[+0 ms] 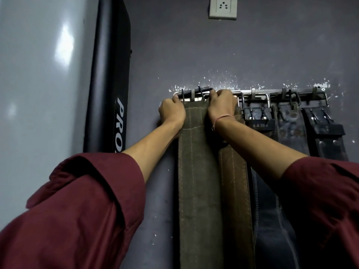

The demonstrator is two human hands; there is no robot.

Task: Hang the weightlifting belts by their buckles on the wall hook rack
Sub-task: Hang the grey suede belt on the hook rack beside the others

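An olive-brown weightlifting belt (pixel 196 171) hangs down the wall from the left end of the metal hook rack (pixel 258 93). Its dark buckle (pixel 196 92) sits up at the rack, prongs pointing down. My left hand (pixel 172 113) grips the belt's top left corner by the buckle. My right hand (pixel 221 107) grips the top right corner, fingers curled over the buckle bar. A second brown belt (pixel 235 183) hangs just behind it on the right. Whether the buckle is on a hook is hidden by my hands.
Further right on the rack hang three dark belts: one with a chrome buckle (pixel 256 117), a worn grey one (pixel 289 125) and a black one (pixel 326 136). A black padded post (pixel 110 74) stands left of the rack. A wall socket (pixel 223 7) is above.
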